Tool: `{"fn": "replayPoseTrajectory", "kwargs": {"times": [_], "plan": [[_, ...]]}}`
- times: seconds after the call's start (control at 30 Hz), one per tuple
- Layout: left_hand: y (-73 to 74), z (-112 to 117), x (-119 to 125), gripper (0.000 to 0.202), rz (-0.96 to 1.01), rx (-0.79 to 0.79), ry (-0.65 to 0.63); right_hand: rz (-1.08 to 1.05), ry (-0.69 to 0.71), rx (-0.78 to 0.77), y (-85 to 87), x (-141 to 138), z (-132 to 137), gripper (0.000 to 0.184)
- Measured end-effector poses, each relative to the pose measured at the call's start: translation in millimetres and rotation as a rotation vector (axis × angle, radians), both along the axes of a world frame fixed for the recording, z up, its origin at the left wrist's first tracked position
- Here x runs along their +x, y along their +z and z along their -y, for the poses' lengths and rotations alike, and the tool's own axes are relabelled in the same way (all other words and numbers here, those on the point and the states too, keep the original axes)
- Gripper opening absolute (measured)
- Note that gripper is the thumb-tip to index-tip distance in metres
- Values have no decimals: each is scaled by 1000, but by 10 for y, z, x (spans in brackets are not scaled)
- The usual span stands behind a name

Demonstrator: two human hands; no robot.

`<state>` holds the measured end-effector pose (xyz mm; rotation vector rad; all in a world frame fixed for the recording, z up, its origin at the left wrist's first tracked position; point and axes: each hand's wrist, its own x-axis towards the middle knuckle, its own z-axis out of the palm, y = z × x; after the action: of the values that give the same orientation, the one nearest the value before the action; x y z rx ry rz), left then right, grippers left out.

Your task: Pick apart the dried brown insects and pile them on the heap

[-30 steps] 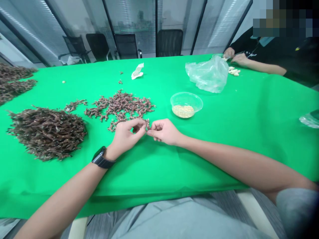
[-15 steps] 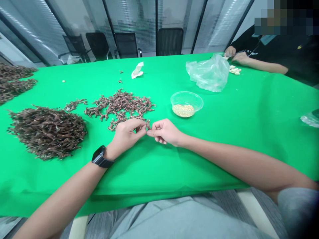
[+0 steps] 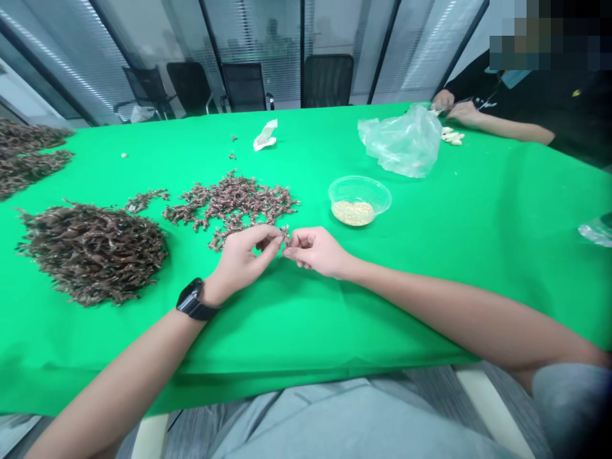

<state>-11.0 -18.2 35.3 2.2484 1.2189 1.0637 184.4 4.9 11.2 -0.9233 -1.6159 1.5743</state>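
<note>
My left hand [image 3: 247, 255], with a black watch on its wrist, is pinched at the near edge of a spread of small, brown, shrivelled, branching dried pieces [image 3: 239, 196]. My right hand [image 3: 319, 250] is pinched just beside it, fingertips nearly meeting. A small brown dried piece [image 3: 285, 234] shows between the two hands' fingertips; the fingers partly hide it. A larger heap of longer brown dried pieces [image 3: 95, 252] lies to the left of my left hand. Beyond my right hand stands a clear plastic bowl [image 3: 382, 199] with small pale-yellow bits [image 3: 352, 212] in it.
A green cloth [image 3: 306, 319] covers the table. Crumpled white paper [image 3: 265, 135] and a clear plastic bag [image 3: 406, 141] lie farther back. Another person's hands [image 3: 461, 113] are at the far right by several pale pieces [image 3: 453, 136]. More brown heaps [image 3: 33, 159] lie far left.
My fingertips have shifted slightly around the small brown piece, and a little more of it shows between them. The view has moved a touch; the heaps and bowl are unchanged.
</note>
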Motion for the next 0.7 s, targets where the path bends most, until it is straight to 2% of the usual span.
{"fn": "replayPoseTrajectory", "kwargs": {"times": [0.2,0.37,0.5,0.7], "plan": [[11,-60,18,22,439,-528,-123,131,-115,365,-106,47,-99,30],[8,-70,40,19,658,-860,-175,224,-145,516,-97,91,-106,21],[14,-58,51,20,722,-985,-158,258,-148,561,-92,98,-103,22],[23,-57,58,20,759,-1054,-168,269,-115,599,-108,106,-102,21]]}}
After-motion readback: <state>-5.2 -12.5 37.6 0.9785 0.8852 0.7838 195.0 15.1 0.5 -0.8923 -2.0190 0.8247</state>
